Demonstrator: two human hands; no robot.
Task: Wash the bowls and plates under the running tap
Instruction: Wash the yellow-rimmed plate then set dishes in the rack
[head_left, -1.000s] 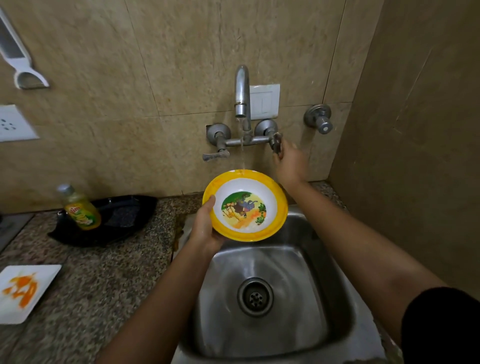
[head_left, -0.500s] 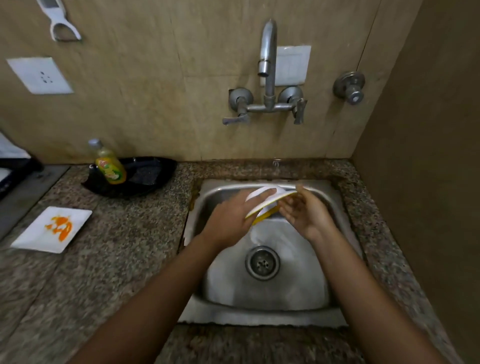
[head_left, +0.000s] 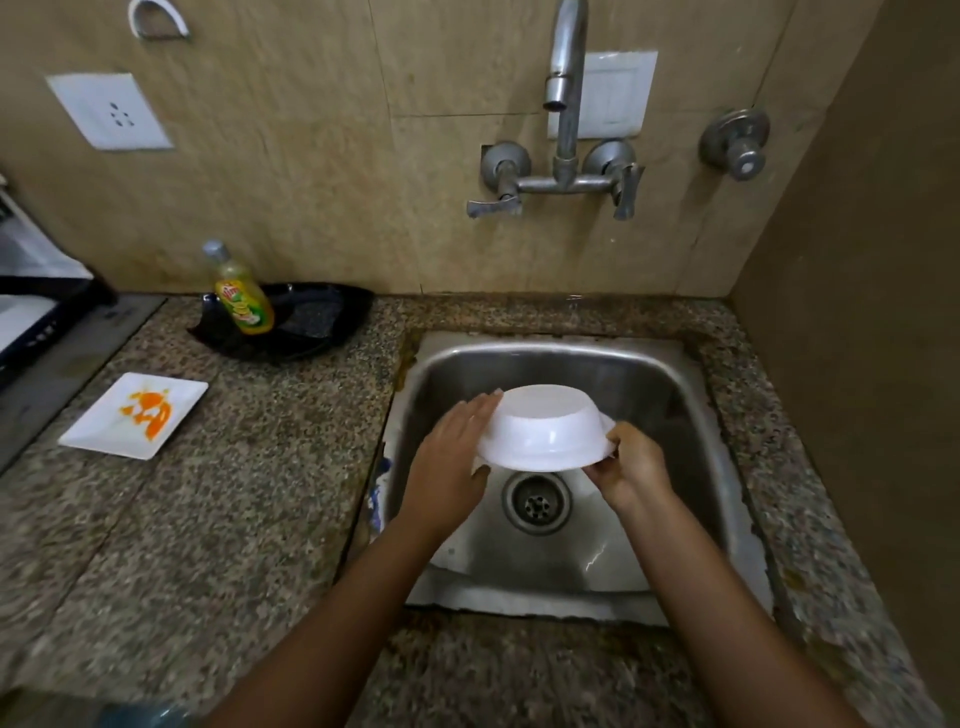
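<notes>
The round white plastic bowl (head_left: 545, 428) hangs upside down over the steel sink (head_left: 691, 395): the right hand (head_left: 631, 465) pinches its rim, and the left hand (head_left: 449, 460) rests flat-fingered against its side. No water runs from the chrome wall tap (head_left: 563, 83). A stained square white plate (head_left: 135, 414) waits unwashed, far left on the granite tabletop (head_left: 208, 519).

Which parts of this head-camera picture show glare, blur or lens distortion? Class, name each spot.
Head view: glare streaks the steel sink along its back wall and floor; the white bowl looks nearly washed out; the granite counter smears toward the bottom corners; the wall tile seams bow, as a wide-angle lens would bend them; light is dim and warm, with soft shadows.
</notes>
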